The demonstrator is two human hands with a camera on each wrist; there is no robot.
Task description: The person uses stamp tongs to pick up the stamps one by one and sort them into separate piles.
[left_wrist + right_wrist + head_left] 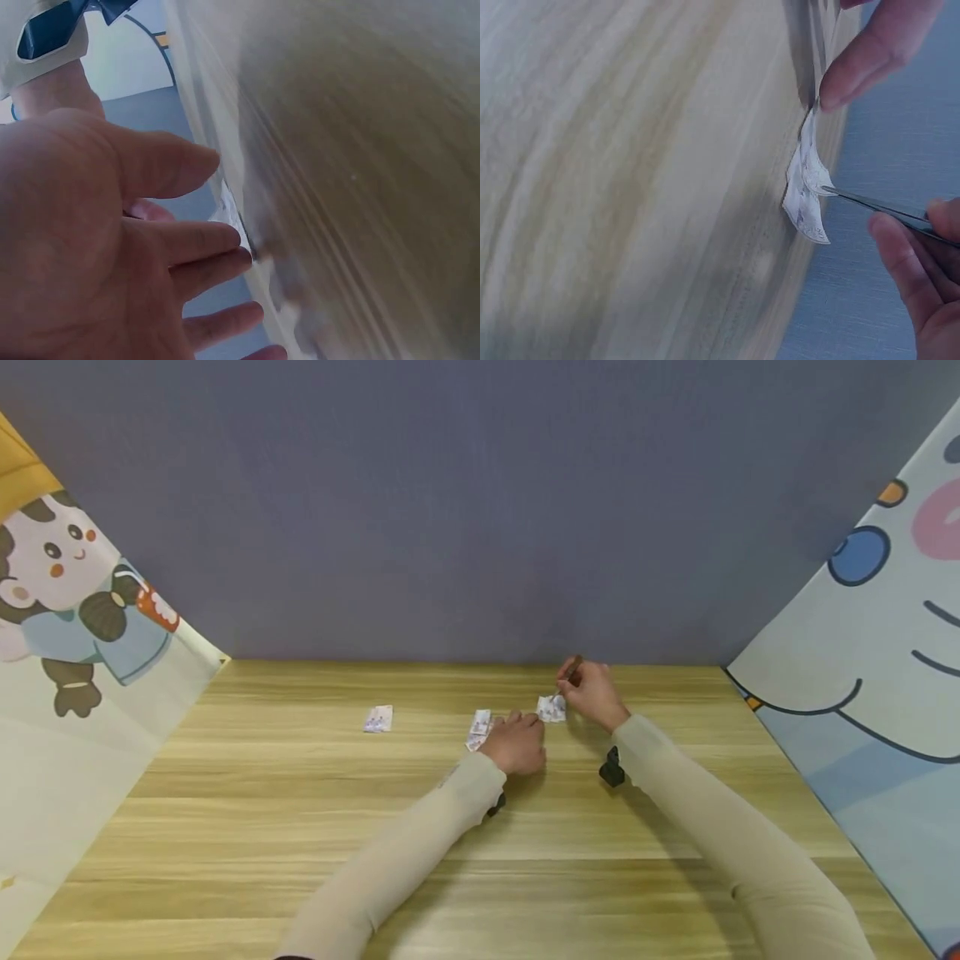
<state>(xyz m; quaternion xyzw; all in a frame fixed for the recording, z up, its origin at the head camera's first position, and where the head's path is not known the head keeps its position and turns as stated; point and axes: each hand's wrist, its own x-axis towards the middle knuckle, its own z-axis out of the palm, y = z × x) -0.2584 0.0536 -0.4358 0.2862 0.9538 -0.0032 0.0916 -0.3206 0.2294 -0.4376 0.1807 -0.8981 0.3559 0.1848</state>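
My right hand [592, 692] pinches a pair of slim metal tweezers [881, 206] between thumb and fingers. The tweezer tips rest on a creased white printed paper piece [551, 708] near the far side of the table. In the right wrist view, this paper [808, 195] curls up at its edge where the tips meet it. My left hand [517, 745] lies low over the table with its fingers extended, a fingertip right at the paper's left end. Beside that hand are two overlapping paper pieces [481, 723], partly covered by it.
Another small printed paper piece [378, 718] lies farther left on the wood-grain table [247, 827]. A grey-blue panel [480, 510] rises behind the table's far edge. Cartoon-printed panels [862, 635] stand at both sides.
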